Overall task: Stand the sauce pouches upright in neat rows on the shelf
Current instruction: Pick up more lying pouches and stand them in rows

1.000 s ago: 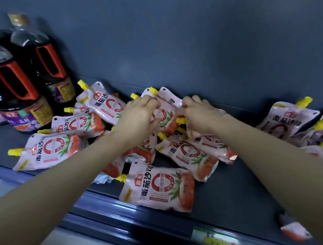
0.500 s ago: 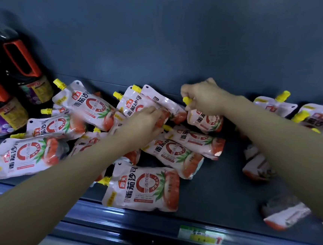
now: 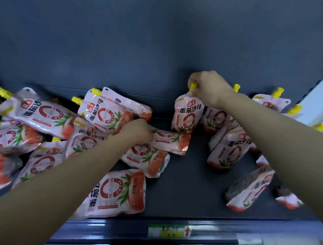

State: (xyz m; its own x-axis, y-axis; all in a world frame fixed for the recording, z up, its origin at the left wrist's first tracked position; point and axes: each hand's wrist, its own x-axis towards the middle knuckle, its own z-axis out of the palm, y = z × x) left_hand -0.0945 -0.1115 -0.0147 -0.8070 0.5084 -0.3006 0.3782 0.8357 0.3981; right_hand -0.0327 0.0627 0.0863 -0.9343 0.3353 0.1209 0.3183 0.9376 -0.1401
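right hand [image 3: 208, 89] clamped on yellow spout of white-and-red plastic sauce pouch [image 3: 187, 116], pouch upright near back of dark grey shelf [image 3: 190, 183], just beside other standing pouches [image 3: 230, 150]. left hand [image 3: 136, 132] curled on heap of flat pouches [image 3: 46, 116], can't tell if it's gripping any tbh.

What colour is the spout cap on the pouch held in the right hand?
Yellow cap, clearest in the head view.

Left hand [image 3: 136, 131], right hand [image 3: 208, 88]: fingers curled.
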